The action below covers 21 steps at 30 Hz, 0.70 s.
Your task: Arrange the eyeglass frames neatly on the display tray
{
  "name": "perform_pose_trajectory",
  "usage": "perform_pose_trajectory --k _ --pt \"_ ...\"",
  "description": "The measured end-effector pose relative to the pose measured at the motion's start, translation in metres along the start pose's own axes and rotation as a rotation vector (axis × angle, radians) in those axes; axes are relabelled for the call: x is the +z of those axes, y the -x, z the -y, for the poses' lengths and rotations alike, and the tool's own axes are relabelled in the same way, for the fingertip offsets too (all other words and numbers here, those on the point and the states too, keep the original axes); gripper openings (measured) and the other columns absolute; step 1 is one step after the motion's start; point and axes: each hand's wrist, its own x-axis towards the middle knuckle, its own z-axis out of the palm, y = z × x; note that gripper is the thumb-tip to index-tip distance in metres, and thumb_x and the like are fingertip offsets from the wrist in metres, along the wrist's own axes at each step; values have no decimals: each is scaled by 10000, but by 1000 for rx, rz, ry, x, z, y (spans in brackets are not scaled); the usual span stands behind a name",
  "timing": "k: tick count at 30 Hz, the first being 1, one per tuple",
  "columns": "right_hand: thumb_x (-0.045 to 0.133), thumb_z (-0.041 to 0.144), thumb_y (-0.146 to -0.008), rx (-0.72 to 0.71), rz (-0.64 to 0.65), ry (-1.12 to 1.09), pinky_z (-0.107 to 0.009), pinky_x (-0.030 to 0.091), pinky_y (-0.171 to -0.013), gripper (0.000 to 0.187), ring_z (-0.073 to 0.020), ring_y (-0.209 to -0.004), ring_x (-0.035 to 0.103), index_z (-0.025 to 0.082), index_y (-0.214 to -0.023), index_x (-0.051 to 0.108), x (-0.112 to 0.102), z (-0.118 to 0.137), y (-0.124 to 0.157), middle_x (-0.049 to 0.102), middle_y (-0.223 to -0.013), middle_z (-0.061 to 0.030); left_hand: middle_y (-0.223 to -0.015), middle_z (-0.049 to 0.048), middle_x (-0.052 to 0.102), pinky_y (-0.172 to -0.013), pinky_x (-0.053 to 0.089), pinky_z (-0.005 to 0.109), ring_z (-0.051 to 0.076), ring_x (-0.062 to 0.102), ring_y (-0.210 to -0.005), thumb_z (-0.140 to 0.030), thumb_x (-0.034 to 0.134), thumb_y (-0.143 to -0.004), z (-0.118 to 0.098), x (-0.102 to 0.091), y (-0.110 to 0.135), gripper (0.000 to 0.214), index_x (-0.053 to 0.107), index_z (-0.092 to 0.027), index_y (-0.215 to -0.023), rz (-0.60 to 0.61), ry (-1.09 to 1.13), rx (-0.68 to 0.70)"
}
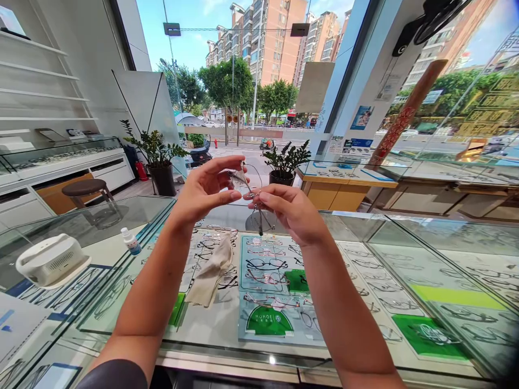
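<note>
A pair of thin-rimmed eyeglasses point(260, 220) is held up over the glass counter, between my two hands. The thumb and fingers of my right hand point(298, 210) pinch its thin metal parts near the middle. My left hand point(205, 186) curls round the other side, its index fingertip at the upper end of the frame and its thumb lower down. Part of the frame is hidden behind the fingers. Below the hands, a crumpled beige cloth point(213, 270) lies on the counter top.
The glass display counter point(211, 348) holds rows of eyeglasses and green cards. At left on it stand a small spray bottle point(130, 241) and a white device point(53, 260). Beyond are a round stool point(85, 187), potted plants point(160, 154) and a large window.
</note>
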Motion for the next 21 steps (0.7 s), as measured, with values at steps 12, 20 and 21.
perform_pose_trajectory --k 12,20,21 --pt "770 453 -1016 -360 -486 506 -487 623 -1022 211 -257 -1101 774 262 -983 853 12 -14 -2 838 -1151 -78 -599 -24 501 -523 254 304 121 374 -573 -655 861 -902 -22 49 9 439 829 -227 -811 -164 -180 -342" --pt "652 314 -1046 -433 -376 775 -483 610 -1028 173 -271 -1154 737 262 -1135 791 23 -11 2 797 -1232 -91 -649 -9 621 -548 329 290 109 406 -583 -640 948 -785 -8 52 4 425 847 -229 -812 -165 91 -460" --pt "649 306 -1039 -422 -335 776 -479 602 -1031 188 -267 -1157 731 259 -1170 776 23 -9 3 788 -1256 -91 -640 -14 607 -543 317 288 107 391 -576 -635 951 -778 -6 48 4 424 838 -227 -808 -169 89 -469"
